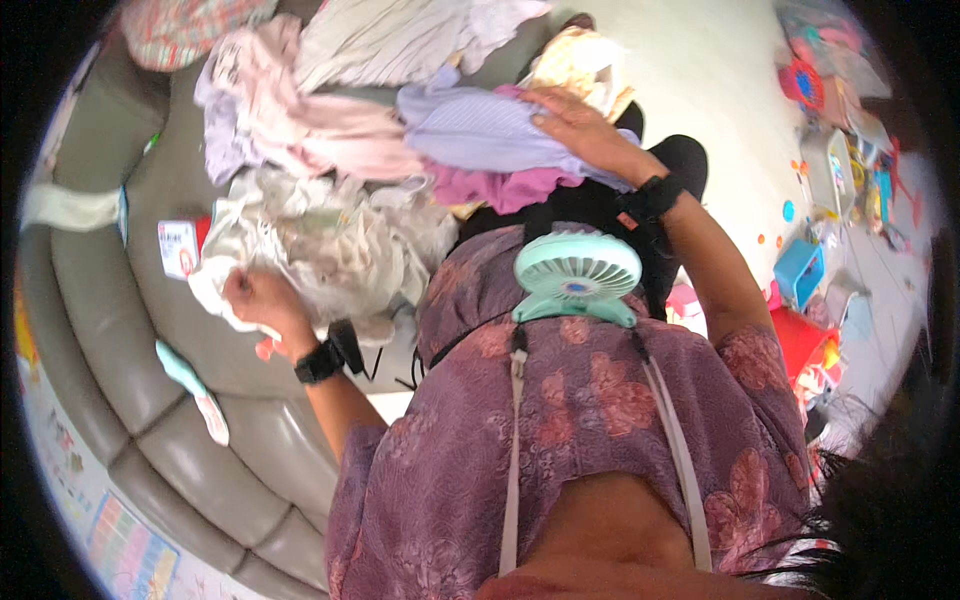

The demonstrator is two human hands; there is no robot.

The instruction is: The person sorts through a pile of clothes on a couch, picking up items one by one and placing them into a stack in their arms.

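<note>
My left hand (268,306) is closed on the edge of a white garment (320,235), part of a crumpled white heap on the sofa at my left. A lavender ribbed garment (480,130) lies across my lap, and my right hand (585,130) rests flat on its right end, fingers stretched out. Beneath it shows a magenta cloth (510,188). Just beyond my right hand sits a cream-yellow cloth (580,68). A pale pink garment (345,130) touches the lavender one on the left. Both wrists wear black bands.
The grey sofa (235,465) curves round my left, with a pale striped cloth (390,40) at the back. A white-and-red packet (180,248) and a mint-and-white strip (192,390) lie on it. A mint fan (577,272) hangs at my chest. Toys and a blue bin (800,272) crowd the right floor.
</note>
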